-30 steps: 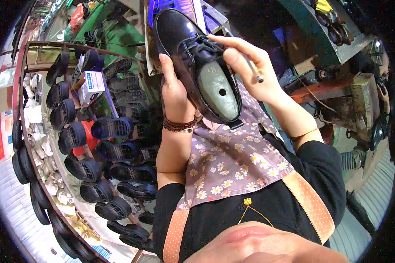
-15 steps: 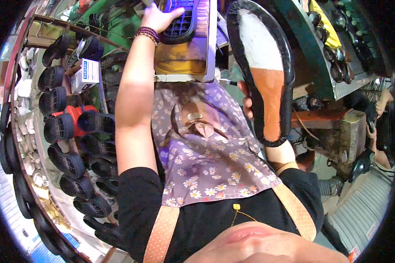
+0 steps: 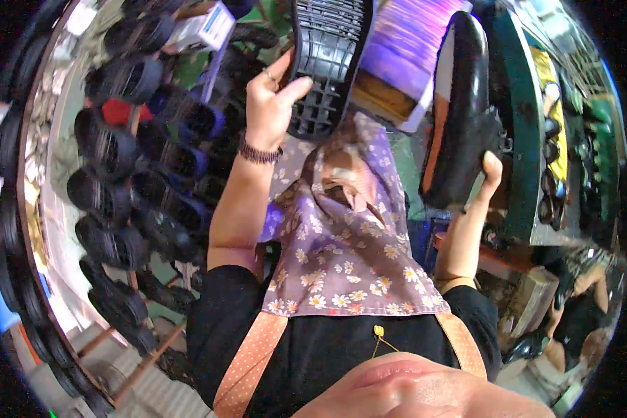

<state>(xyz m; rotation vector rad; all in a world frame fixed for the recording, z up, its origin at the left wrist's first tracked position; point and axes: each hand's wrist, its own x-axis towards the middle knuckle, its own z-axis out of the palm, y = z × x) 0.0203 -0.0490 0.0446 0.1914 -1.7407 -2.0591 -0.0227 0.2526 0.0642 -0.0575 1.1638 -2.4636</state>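
Where half a second ago the black sole (image 3: 332, 35) lay on the purple-lit unit (image 3: 405, 45) with the left hand (image 3: 268, 106) stretched out to it, that hand has now lifted it and brought it nearer the body, to the left of the unit. The black shoe (image 3: 470, 90), which had its whole underside in view, has been turned so that its side shows, leaving only a strip of white and orange-brown underside along its left edge. As I judge it, the work now has both pieces in hand at once — one on each side, well apart and not joined.

The left hand is closed on the sole's left edge, thumb across the gridded face, the other fingers mostly hidden behind. The right hand (image 3: 490, 174) holds the shoe by its rear half, toe upward; its thumb shows, but how tightly the hidden fingers close I cannot tell.

The sole looks like moulded rubber: deep square cells at the heel, a smoother, shiny middle, then fine crosswise ribs toward a toe end cut off by the upper edge. The shoe's upper is glossy and leather-like, with a long pale highlight running down it — duller toward the heel. Rows of matte black soles (image 3: 111, 240) line the left side, and a soft, creased floral apron (image 3: 348, 268) hangs between the forearms.
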